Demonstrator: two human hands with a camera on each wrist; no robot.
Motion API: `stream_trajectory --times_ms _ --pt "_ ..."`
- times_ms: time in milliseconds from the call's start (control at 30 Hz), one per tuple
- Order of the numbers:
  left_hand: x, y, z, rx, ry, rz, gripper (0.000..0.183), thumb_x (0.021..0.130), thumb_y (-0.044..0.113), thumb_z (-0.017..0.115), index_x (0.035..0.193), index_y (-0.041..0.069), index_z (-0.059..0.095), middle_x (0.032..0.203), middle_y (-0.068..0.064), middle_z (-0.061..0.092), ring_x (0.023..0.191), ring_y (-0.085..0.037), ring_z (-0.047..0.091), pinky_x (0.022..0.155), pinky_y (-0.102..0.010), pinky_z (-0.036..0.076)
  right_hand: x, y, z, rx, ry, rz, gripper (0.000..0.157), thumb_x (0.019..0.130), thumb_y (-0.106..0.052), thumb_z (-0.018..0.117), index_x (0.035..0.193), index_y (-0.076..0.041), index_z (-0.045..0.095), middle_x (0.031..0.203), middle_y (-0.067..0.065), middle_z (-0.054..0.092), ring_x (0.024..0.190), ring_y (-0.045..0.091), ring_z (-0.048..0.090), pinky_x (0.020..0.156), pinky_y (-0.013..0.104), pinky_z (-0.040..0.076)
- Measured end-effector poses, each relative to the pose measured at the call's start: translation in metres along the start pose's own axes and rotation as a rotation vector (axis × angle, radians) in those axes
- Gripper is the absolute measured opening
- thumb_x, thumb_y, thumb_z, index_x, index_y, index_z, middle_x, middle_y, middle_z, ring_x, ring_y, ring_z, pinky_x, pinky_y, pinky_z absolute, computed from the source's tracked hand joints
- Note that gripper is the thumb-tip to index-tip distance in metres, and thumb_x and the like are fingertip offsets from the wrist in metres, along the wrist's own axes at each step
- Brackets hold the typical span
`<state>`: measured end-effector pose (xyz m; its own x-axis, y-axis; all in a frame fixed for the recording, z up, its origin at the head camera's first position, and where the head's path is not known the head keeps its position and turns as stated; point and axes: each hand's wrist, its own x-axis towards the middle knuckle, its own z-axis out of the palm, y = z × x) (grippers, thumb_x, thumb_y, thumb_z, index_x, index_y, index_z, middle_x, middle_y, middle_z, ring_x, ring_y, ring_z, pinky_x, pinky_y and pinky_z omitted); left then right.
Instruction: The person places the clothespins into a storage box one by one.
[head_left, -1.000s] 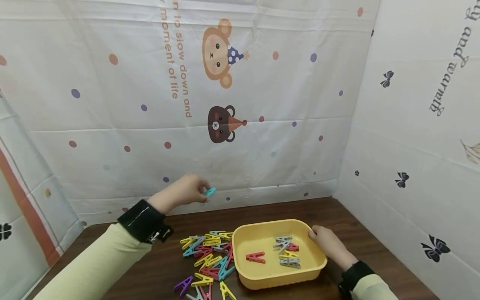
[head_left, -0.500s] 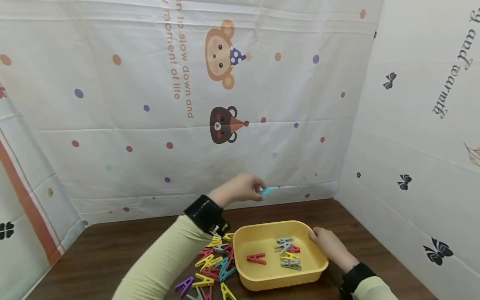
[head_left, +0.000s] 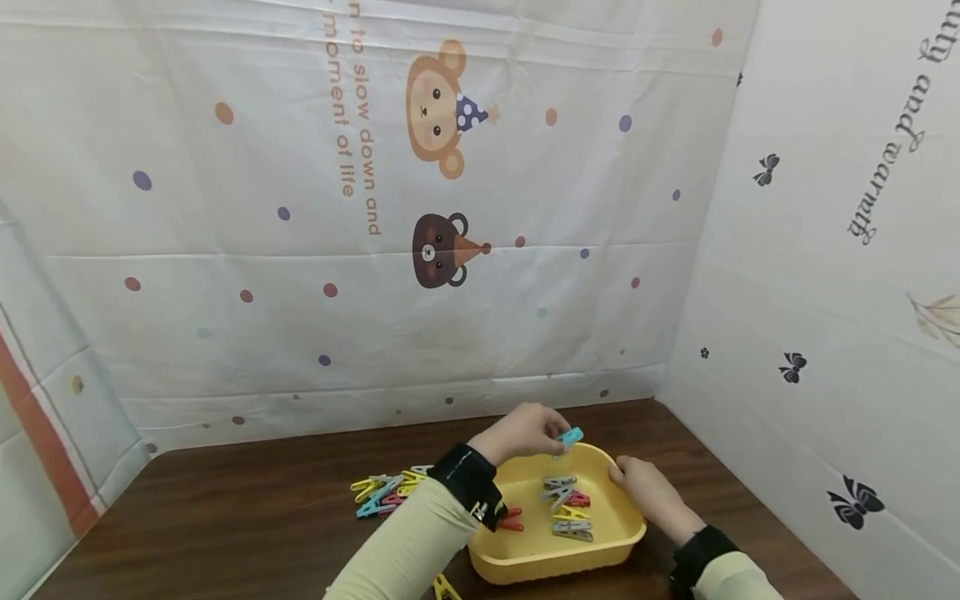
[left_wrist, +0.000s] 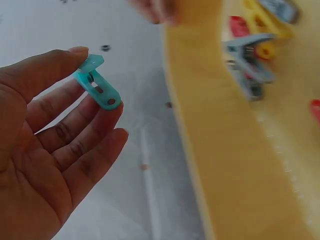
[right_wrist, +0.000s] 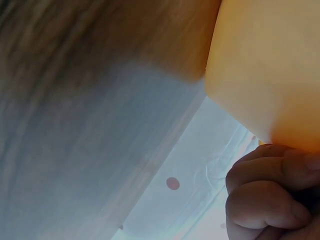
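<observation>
My left hand (head_left: 525, 433) pinches a light blue clothespin (left_wrist: 102, 90) between thumb and fingers, over the far rim of a yellow plastic basin (head_left: 555, 568). On the basin's right side, my right hand (head_left: 656, 496) grips the rim; the right wrist view shows its curled fingers (right_wrist: 265, 200) against the yellow wall. Inside the basin lie several clothespins: grey ones (head_left: 572, 531), a yellow one (head_left: 572, 513), and red ones, one red clothespin (head_left: 512, 520) partly hidden behind my left wrist.
Left of the basin, a loose pile of clothespins (head_left: 382, 492) lies on the dark wooden table (head_left: 247, 517), partly covered by my left arm. A yellow clothespin (head_left: 445, 587) sits near the front. Printed white cloth (head_left: 300, 333) hangs behind and at the sides.
My left hand has carried the light blue clothespin rightward from above the pile, then down to the basin's far rim. My right hand has kept its grip on the rim.
</observation>
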<state>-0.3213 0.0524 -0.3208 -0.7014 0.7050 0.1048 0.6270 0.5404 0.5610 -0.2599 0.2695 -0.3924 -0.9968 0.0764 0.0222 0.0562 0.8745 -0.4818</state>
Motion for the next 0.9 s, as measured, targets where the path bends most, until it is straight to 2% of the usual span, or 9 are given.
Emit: stream_trajectory --times_ms 100,433,600,800,900 --pt "0.001 -0.007 0.015 0.039 -0.007 -0.038 0.026 0.092 0.019 0.077 0.116 0.009 0.076 0.101 -0.002 0.076 0.084 -0.005 0.062 0.074 -0.018 0.05 0.0 0.0 0.002 0.003 0.0 0.008 0.025 0.104 -0.016 0.049 0.094 0.001 0.064 0.074 0.003 0.055 0.065 0.014 0.051 0.059 0.028 0.042" --pt "0.0 -0.019 0.046 0.32 -0.036 -0.097 0.021 0.089 0.021 0.079 0.109 0.016 0.08 0.093 0.006 0.074 0.08 -0.004 0.06 0.073 -0.019 0.048 0.0 -0.002 0.0 0.008 0.002 0.008 0.024 0.105 -0.015 0.05 0.093 0.001 0.063 0.073 0.003 0.055 0.065 0.014 0.051 0.059 0.029 0.042" --pt "-0.005 -0.023 0.052 0.354 -0.042 -0.148 0.017 0.086 0.015 0.079 0.103 0.014 0.08 0.094 0.005 0.076 0.077 -0.006 0.06 0.071 -0.021 0.049 -0.001 -0.003 0.001 0.013 0.016 -0.003 0.023 0.104 -0.014 0.05 0.09 -0.001 0.061 0.072 0.003 0.053 0.064 0.014 0.05 0.059 0.028 0.041" --pt "-0.013 -0.023 0.054 0.49 -0.062 -0.168 0.01 0.085 0.009 0.076 0.091 0.016 0.08 0.087 0.008 0.074 0.069 -0.004 0.054 0.064 -0.02 0.046 -0.002 -0.002 0.001 0.013 0.014 0.004 0.023 0.104 -0.014 0.05 0.095 0.003 0.063 0.074 0.004 0.056 0.066 0.014 0.051 0.06 0.029 0.042" --pt "-0.016 -0.023 0.053 0.486 -0.068 -0.183 0.008 0.085 0.009 0.077 0.09 0.015 0.079 0.085 0.007 0.072 0.067 -0.005 0.05 0.062 -0.019 0.043 -0.002 -0.002 0.001 0.015 0.009 0.01 0.024 0.104 -0.015 0.05 0.096 0.003 0.063 0.075 0.004 0.056 0.066 0.014 0.051 0.06 0.029 0.042"
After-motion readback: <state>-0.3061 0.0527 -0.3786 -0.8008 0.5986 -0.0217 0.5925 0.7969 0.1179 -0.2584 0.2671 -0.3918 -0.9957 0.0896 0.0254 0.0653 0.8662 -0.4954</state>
